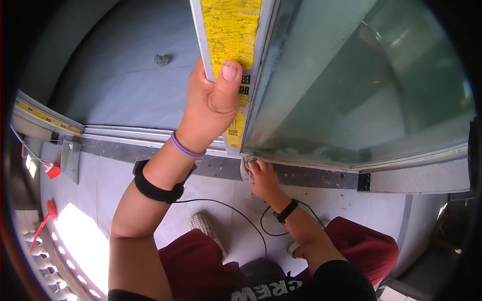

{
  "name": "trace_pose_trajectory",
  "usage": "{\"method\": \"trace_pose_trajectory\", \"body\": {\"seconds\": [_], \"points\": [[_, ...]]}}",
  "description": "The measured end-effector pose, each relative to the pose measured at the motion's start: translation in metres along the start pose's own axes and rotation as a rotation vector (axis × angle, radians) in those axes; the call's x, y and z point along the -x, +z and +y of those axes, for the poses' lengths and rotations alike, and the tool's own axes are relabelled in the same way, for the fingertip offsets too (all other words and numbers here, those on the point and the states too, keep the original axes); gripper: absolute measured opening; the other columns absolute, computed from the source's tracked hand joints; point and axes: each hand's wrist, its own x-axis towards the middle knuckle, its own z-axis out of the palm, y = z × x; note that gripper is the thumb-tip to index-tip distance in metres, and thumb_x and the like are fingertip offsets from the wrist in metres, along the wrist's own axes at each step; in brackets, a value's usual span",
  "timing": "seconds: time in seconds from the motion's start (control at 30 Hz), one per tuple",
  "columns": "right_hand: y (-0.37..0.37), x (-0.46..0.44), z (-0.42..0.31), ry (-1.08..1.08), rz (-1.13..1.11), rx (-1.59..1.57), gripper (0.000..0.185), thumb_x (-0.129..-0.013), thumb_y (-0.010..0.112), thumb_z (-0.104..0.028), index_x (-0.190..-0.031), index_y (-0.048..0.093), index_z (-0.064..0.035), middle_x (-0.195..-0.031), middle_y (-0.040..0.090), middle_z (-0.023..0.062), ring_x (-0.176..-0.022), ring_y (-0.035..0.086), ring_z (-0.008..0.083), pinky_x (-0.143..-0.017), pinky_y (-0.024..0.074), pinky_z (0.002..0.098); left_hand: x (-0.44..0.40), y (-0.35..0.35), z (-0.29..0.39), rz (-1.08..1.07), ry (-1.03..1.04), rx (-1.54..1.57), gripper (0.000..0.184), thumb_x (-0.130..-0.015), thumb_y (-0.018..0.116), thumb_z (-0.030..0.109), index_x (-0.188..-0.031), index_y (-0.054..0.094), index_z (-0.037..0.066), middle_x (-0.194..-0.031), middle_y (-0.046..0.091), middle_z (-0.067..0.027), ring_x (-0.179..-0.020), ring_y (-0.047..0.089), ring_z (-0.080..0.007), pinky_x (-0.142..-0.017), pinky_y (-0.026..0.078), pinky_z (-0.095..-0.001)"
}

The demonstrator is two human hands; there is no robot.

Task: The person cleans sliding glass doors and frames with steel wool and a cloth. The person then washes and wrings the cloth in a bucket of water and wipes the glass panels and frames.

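My left hand (213,100) is wrapped around the upright edge frame (231,30) of a sliding glass door. Its thumb lies on the worn yellow film covering the frame, and the other fingers are hidden behind it. Lower down, my right hand (264,181) presses a crumpled grey cloth (246,169) against the foot of the door, where the frame meets the dark sill (301,176). To the right of the frame stretches the smudged glass pane (326,100).
Metal tracks (125,131) run along the threshold. Beyond them, a dark grey wad (161,60) lies on the bluish floor. A black cable (226,204) loops across the pale tiles between my feet. At left are a red-handled tool (51,209) and a perforated white basket (65,256).
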Motion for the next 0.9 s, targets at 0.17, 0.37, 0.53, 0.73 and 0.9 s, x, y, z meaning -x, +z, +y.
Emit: {"method": "trace_pose_trajectory", "body": {"seconds": [0.17, 0.37, 0.53, 0.73, 0.9], "points": [[-0.033, -0.015, -0.016, -0.021, 0.043, -0.048, 0.062, -0.063, 0.069, -0.009, -0.121, 0.048, -0.0113, -0.11, 0.046, 0.0112, -0.094, 0.05, 0.0323, -0.075, 0.0497, 0.0417, 0.0, 0.005, 0.003, 0.069, -0.048, 0.011, 0.044, -0.093, 0.047, 0.043, -0.098, 0.054, 0.0, -0.088, 0.055, 0.0008, -0.08, 0.045, -0.0074, -0.071, 0.039, -0.023], [0.025, -0.036, -0.002, 0.103, -0.163, 0.095, 0.065, -0.063, 0.07, -0.012, -0.124, 0.047, -0.0137, -0.106, 0.046, 0.0081, -0.093, 0.05, 0.0291, -0.072, 0.0513, 0.0404, -0.001, 0.008, 0.004, 0.132, -0.01, -0.098, 0.05, -0.094, 0.039, 0.049, -0.091, 0.053, 0.001, -0.082, 0.049, 0.0031, -0.075, 0.039, -0.0072, -0.066, 0.036, -0.0216], [-0.007, -0.001, 0.057, 0.032, -0.097, 0.154, 0.064, -0.063, 0.07, -0.014, -0.123, 0.049, -0.0194, -0.11, 0.046, 0.0055, -0.097, 0.051, 0.03, -0.073, 0.0516, 0.0425, 0.0, 0.004, 0.001, 0.107, -0.054, -0.135, 0.051, -0.093, 0.037, 0.053, -0.076, 0.044, 0.006, -0.074, 0.041, 0.0046, -0.069, 0.033, -0.0068, -0.059, 0.03, -0.0225], [-0.029, 0.095, 0.197, 0.592, 0.624, -0.259, 0.05, -0.069, 0.055, -0.005, -0.118, 0.05, -0.0087, -0.116, 0.052, 0.0109, -0.105, 0.052, 0.0313, -0.084, 0.0492, 0.0449, -0.001, 0.005, -0.001, 0.095, -0.062, -0.168, 0.052, -0.093, 0.035, 0.055, -0.074, 0.042, 0.007, -0.074, 0.04, 0.0043, -0.069, 0.032, -0.0076, -0.059, 0.03, -0.0235], [-0.023, 0.095, 0.241, 0.862, 1.054, -1.663, 0.049, -0.073, 0.047, -0.006, -0.122, 0.046, -0.006, -0.119, 0.052, 0.0115, -0.104, 0.054, 0.0311, -0.087, 0.0484, 0.0445, -0.001, 0.004, -0.007, 0.199, -0.055, -0.204, 0.055, -0.093, 0.035, 0.055, -0.079, 0.047, 0.004, -0.076, 0.044, 0.0017, -0.071, 0.034, -0.01, -0.061, 0.032, -0.0254]]}}
